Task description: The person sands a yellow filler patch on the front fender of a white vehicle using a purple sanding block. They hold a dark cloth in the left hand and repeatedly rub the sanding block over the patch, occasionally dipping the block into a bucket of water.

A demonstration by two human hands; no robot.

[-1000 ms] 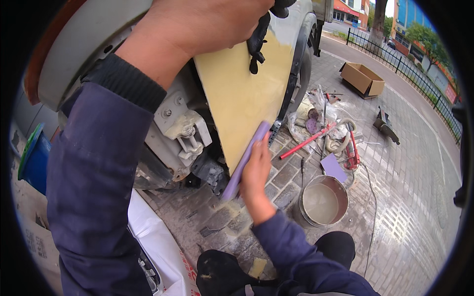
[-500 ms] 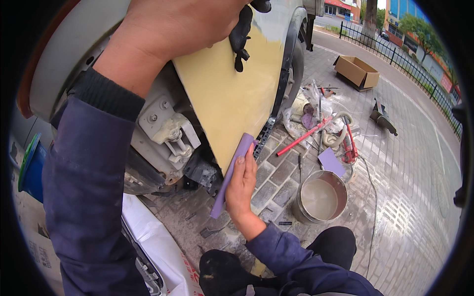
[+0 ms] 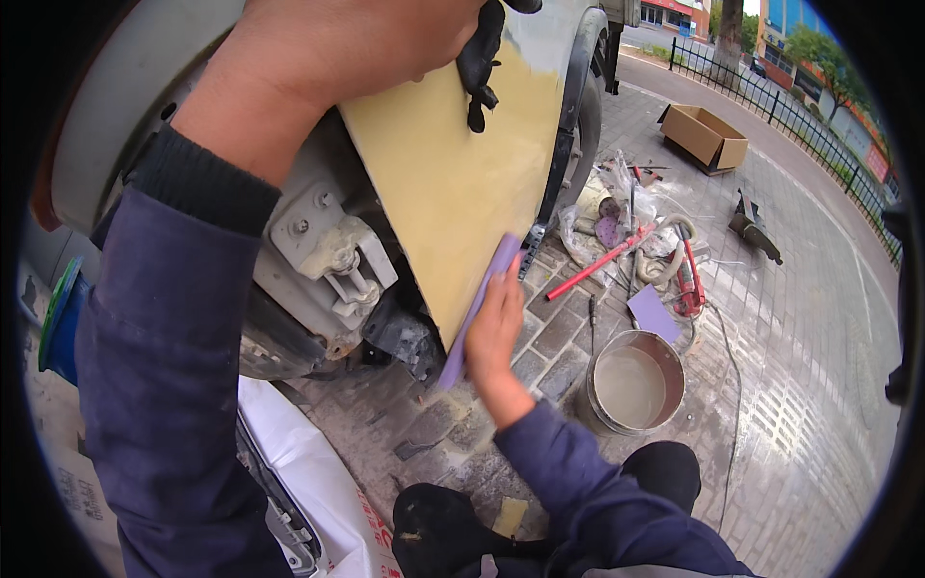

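Note:
My right hand (image 3: 496,323) presses a long, narrow strip of purple sandpaper (image 3: 469,328) along the lower right edge of a vehicle body panel (image 3: 453,173). Its fingers lie along the strip; whether a block is inside cannot be seen. The panel is coated in smooth pale yellow filler that tapers to a point at the bottom. At the top, my left hand (image 3: 356,43) is bent over the panel's upper part, its fingers hidden or cut off by the frame. Beside it hangs a knobbly black rubbery piece (image 3: 479,72) in front of the yellow surface.
A metal bucket (image 3: 590,400) of cloudy water stands at right, near a purple sheet (image 3: 652,313) and a red-handled tool (image 3: 597,265). Behind lie plastic wrap and hoses. A cardboard box (image 3: 703,137) sits farther off. White sheeting (image 3: 299,443) lies at lower left.
My right hand has moved up and to the right with the sandpaper along the panel edge. The view has shifted slightly; my left hand stays near the top.

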